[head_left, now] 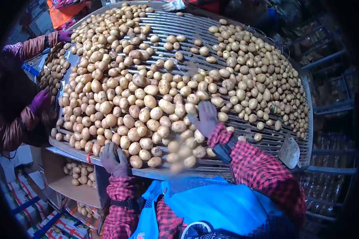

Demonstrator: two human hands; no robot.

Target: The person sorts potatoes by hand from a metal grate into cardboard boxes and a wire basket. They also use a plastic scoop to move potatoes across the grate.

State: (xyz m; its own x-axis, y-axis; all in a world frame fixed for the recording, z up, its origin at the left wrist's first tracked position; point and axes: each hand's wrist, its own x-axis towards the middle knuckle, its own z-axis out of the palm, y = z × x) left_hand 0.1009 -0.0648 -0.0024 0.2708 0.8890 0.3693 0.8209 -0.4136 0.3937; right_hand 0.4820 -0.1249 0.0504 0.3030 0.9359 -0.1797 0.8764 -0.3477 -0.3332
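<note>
As we are looking down through the head camera, the person's gloved left hand (115,159) is lying palm-down and open, gripping nothing, on the near rim of the slatted sorting table (187,24), its fingertips touching the potatoes (147,107) heaped just beyond them. The right hand (205,118), also gloved, is spreading flat with fingers apart over the heap, closing on nothing; just on its near side, toward the person, we are seeing a few blurred potatoes (181,153) near the table edge. Well right of the right hand, smaller potatoes (259,79) are lying scattered. Below the left hand, a cardboard box (73,189) is holding more potatoes. Far beyond the left hand, to its left, a co-worker's two purple-gloved hands (40,101) are resting at the table's side. A blue apron (215,205) is hanging between both sleeves.
</note>
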